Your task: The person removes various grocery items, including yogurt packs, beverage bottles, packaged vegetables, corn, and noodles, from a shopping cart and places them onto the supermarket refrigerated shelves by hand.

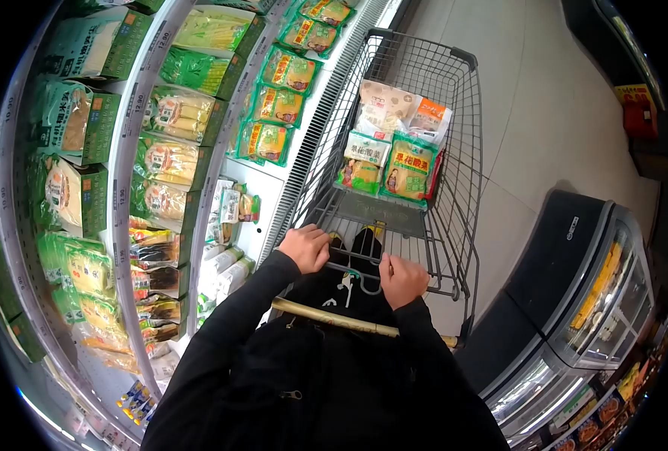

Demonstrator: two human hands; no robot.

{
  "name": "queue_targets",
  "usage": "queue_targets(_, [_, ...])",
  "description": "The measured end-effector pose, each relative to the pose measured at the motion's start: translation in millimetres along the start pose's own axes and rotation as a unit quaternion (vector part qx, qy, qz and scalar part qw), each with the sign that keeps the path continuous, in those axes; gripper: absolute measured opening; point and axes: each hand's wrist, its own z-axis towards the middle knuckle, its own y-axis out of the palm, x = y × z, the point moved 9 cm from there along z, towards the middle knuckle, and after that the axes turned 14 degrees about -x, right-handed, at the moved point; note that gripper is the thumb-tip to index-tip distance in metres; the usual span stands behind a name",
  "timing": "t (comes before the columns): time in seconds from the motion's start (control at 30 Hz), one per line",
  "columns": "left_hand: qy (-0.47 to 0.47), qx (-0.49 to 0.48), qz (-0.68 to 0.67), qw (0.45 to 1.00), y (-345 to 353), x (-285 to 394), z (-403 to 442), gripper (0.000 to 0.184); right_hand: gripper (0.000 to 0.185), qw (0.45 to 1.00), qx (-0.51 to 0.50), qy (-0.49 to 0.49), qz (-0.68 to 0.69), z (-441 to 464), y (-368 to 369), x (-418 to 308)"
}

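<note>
Both my hands are closed at the near end of a grey wire shopping cart (465, 83). My left hand (305, 249) makes a fist around the cart's wire frame on the left. My right hand (404, 280) is wrapped over the same frame farther right, thumb on top. The cart's yellowish handle bar (334, 319) crosses below my wrists, against my dark clothing. Inside the basket lie a beige bag (383, 109), a white and orange bag (430, 116), a white and green food packet (362, 160) and a green and yellow packet (410, 168).
A refrigerated shelf (127, 128) with bagged foods runs along the left. Several green packets (282, 105) lie on its lower ledge beside the cart. To the right stands a dark display case (552, 263) with glass. Tiled floor (510, 98) stretches ahead on the right.
</note>
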Motion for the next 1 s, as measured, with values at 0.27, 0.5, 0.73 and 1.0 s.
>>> queue_targets(0.27, [0.003,0.004,-0.010,1.000,-2,1,2,0.011,0.032,0.998,-0.036,0.029,0.046,5,-1,2])
queue_targets(0.5, [0.014,-0.012,-0.019,1.000,-9,5,9,0.015,0.026,0.991,-0.075,0.074,0.087,10,2,12])
queue_targets(0.73, [-0.003,-0.199,-0.172,0.965,23,-14,17,0.054,0.024,0.929,-0.271,0.094,0.233,42,34,52])
queue_targets(1.0, [-0.133,-0.213,-0.197,0.948,52,-107,102,0.052,0.032,0.892,-0.253,0.106,0.359,103,89,115])
